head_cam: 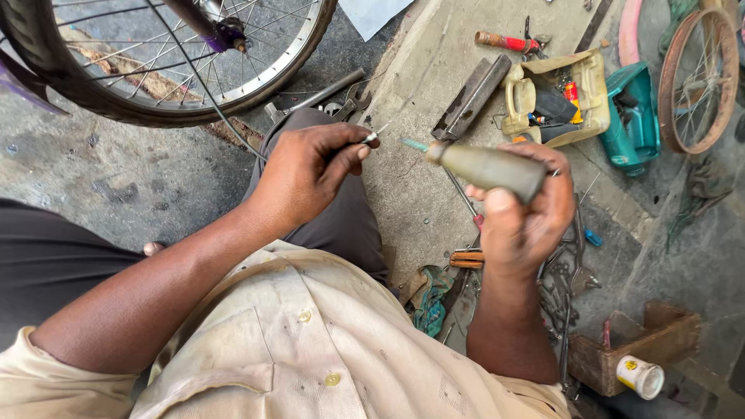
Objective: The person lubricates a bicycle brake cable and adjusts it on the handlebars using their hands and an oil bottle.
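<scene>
My right hand (521, 208) grips a dirty olive-grey squeeze bottle (485, 165) lying sideways, its thin green nozzle pointing left. My left hand (309, 169) pinches the metal end of a thin black cable (371, 138) between thumb and fingers, a short gap from the nozzle tip. The cable runs from my fingers up and left toward a bicycle wheel (167, 58) with a purple frame at the top left. Both hands hover above my knee and the concrete floor.
A yellowish cut-open container (555, 97) of small tools, a teal can (635, 116), a rusty small wheel (698, 77), a flat metal bar (472, 97), a red-handled tool (504, 41), a wooden box (644, 345) with a white tub, and scattered wrenches and rags lie on the floor.
</scene>
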